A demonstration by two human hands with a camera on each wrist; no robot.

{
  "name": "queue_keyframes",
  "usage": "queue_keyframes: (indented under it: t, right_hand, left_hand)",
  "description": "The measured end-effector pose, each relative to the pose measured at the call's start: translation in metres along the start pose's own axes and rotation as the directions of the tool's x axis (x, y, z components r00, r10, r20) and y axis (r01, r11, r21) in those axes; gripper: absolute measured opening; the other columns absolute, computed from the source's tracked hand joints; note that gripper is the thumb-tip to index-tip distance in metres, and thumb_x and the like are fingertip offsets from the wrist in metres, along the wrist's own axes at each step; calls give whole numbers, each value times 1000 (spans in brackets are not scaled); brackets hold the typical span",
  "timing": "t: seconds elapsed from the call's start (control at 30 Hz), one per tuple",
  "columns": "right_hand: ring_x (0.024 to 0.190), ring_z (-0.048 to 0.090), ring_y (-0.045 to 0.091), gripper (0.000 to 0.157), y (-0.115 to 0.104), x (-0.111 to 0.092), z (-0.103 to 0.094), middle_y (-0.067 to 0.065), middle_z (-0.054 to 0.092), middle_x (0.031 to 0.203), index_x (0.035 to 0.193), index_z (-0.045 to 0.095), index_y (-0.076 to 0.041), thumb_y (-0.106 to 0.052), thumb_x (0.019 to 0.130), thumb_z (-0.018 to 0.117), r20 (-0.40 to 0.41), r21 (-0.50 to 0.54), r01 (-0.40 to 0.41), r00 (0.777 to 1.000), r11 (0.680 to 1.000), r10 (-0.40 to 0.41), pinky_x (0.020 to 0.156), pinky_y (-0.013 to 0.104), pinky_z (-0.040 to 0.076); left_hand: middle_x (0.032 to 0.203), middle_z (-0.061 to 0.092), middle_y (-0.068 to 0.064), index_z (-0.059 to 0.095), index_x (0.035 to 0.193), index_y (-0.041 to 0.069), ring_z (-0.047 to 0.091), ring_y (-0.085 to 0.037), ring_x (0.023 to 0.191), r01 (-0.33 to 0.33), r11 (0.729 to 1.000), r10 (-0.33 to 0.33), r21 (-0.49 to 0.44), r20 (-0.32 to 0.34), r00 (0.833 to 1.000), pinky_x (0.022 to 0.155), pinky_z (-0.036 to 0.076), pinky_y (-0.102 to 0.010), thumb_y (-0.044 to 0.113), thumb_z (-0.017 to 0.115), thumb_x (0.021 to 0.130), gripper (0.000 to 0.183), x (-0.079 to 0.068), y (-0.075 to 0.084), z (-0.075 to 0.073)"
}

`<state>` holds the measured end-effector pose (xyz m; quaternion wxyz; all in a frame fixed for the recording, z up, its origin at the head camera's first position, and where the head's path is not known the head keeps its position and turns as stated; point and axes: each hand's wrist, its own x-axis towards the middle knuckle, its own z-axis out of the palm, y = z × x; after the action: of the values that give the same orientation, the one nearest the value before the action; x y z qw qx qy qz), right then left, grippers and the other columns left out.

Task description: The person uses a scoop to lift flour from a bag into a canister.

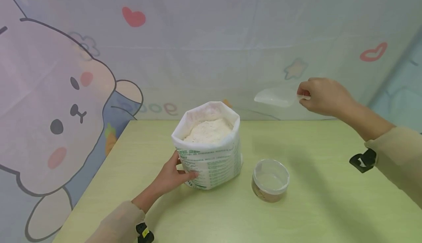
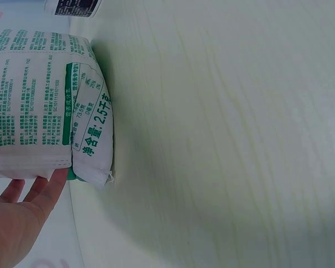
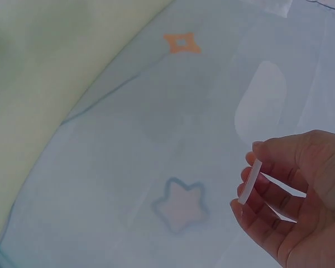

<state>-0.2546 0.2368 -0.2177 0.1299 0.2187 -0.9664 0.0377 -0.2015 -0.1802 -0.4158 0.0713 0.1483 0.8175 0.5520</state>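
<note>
A white bag of flour (image 1: 211,162) with green print stands on the table, its top folded open and pale flour (image 1: 209,131) showing inside. My left hand (image 1: 171,175) holds its lower left side, thumb across the front; the other fingers are partly hidden behind. In the left wrist view, fingertips touch the bag (image 2: 33,106). High at the right, my right hand (image 1: 324,96) pinches the handle of a translucent white plastic scoop (image 1: 275,97), its blade pointing left. Seen from the right wrist, the handle lies between thumb and fingers, with the scoop blade (image 3: 261,106) beyond.
A clear round tub (image 1: 270,179) with a brownish label stands open to the right of the bag, on the light green-yellow table (image 1: 329,184). Behind the table hangs a printed cloth (image 1: 211,52) with a cartoon animal, hearts and stars.
</note>
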Motion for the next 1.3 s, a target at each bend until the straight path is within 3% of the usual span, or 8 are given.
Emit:
queue_keyframes:
  t: [0.47, 1.03, 1.3]
  right_hand:
    - [79, 57, 24, 14, -18, 16, -21, 10, 61, 91, 95, 65, -4, -7, 82, 62, -10, 3, 61, 998, 998, -61, 70, 44, 48]
    - [83, 60, 23, 13, -70, 35, -41, 6, 62, 95, 94, 66, -10, -8, 83, 59, 23, -20, 176, 984, 984, -175, 70, 42, 49]
    - [84, 59, 23, 13, -89, 42, -44, 6, 61, 93, 95, 66, -8, -6, 83, 62, 76, -31, 256, 964, 966, -254, 72, 40, 50]
  left_hand:
    - [125, 49, 6, 31, 132, 40, 50, -25, 114, -1, 1000, 1, 17, -8, 1000, 80, 54, -33, 19, 77, 75, 77, 0, 0, -1]
    - [124, 49, 3, 31, 133, 39, 52, -26, 111, -9, 1000, 9, -3, -2, 1000, 79, 55, -33, 20, 78, 75, 77, 1, -1, 0]
    - [124, 50, -3, 31, 135, 27, 50, -29, 112, 7, 1000, -7, -7, 15, 1000, 81, 54, -34, 11, 74, 78, 73, -10, 28, 0]
